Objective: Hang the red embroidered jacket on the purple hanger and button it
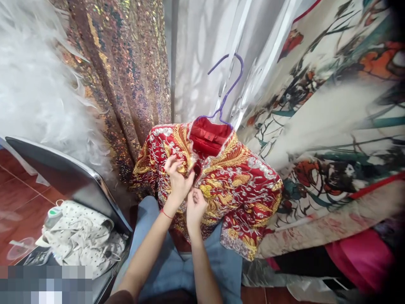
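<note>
A red jacket (pixel 243 181) with gold and silver embroidery hangs on a purple wire hanger (pixel 225 95), in front of the person's knees. Its collar stands open around a red lining with a small label. My left hand (pixel 179 176), with a red string at the wrist, is at the front edge just below the collar, its fingertips bent against the cloth. Just below and to the right, my right hand (pixel 196 204) pinches the front edge between thumb and fingers. Any fastener between the fingers is too small to make out.
At the left stands a dark chair (pixel 69 177) with a dotted white cloth (pixel 82 228) on its seat. White feathers (pixel 47 84) and a sequinned fabric (pixel 133 63) hang behind. Printed cloth (pixel 316 139) hangs at the right, above pink fabric (pixel 360 257).
</note>
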Motion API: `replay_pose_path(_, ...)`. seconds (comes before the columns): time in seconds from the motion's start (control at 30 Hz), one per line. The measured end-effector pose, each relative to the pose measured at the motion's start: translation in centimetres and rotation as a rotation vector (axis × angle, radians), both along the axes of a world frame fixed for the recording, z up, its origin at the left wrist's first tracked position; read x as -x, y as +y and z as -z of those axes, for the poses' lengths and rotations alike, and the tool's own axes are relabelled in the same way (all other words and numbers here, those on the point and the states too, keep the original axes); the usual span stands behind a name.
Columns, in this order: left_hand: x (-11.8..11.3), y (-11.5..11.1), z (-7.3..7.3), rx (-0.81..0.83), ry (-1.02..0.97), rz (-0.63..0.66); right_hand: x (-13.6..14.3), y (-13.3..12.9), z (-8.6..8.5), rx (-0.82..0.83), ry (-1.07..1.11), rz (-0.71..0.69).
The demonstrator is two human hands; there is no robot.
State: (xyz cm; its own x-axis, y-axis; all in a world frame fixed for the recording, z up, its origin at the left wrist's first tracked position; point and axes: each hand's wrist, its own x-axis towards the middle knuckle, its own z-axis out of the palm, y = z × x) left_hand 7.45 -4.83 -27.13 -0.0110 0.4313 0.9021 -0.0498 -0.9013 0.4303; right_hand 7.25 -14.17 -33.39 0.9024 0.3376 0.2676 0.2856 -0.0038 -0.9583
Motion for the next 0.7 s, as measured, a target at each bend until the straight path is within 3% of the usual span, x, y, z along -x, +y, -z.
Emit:
replay_pose_path(0.07, 1.1, 0.1, 0.8, 0.153, 0.047, -0.012, 0.3, -0.1, 1.3, 0.027, -0.015, -0.004)
replay_pose_path(0.17, 2.9, 0.7, 1.1, 0.315, 0.208, 0.070, 0.8, -0.3, 4.1, 0.075, 0.002, -0.008)
replay_pose_path(0.33, 4.9, 0.6, 0.9, 0.385, 0.259, 0.114, 1.9, -1.0, 11.0, 0.271, 0.179, -0.036)
replay_pose_path(0.43, 5.8, -0.4, 1.3, 0.387, 0.309, 0.111, 2.5, -1.8, 14.1, 0.371, 0.255, -0.037)
replay_pose_path(0.57, 7.8, -0.9, 1.3, 0.384, 0.308, 0.045, 2.4, -3.3, 15.5, 0.433, 0.274, 0.011)
replay_pose_path(0.63, 9.4, -0.8, 0.1, 0.396, 0.243, -0.013, 2.0, -4.4, 15.4, 0.476, 0.268, 0.060)
replay_pose_path(0.7, 11.3, -1.8, -2.1, 0.357, 0.243, -0.032, 1.7, -5.5, 15.1, 0.512, 0.228, 0.089)
